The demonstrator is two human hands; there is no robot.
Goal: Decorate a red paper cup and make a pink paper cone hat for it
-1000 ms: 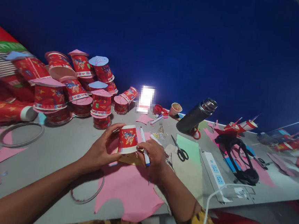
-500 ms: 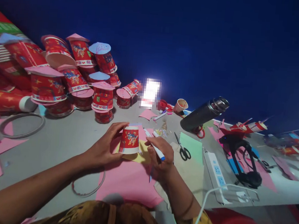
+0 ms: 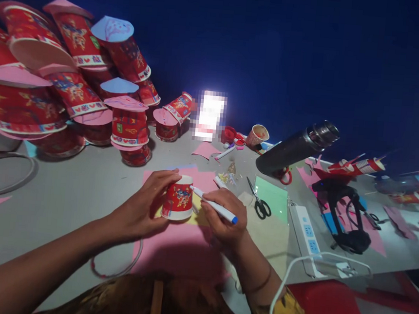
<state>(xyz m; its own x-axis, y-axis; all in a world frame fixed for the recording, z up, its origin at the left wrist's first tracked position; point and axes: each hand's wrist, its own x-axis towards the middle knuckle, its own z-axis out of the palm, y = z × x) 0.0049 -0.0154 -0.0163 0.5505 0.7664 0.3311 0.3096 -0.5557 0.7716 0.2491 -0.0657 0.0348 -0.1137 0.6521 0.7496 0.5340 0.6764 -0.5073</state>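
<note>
A red paper cup (image 3: 178,202), bearing a colourful printed figure between pale ends, is facing wide end down over pink paper (image 3: 183,240) on the table (image 3: 82,190). The left hand (image 3: 145,202) is grasping its side, thumb low, fingers high; the right hand (image 3: 227,214) is pinching a blue-ended white marker (image 3: 216,208) slantwise, tip beside the cup.

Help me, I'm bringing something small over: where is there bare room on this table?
The widest bare patch of grey tabletop lies between the stacked red cups and the left forearm. A smaller one lies beyond the left hand, short of the pink scrap. It is crowded right of the right hand: scissors, green paper, power strip and black strapped gear.
</note>
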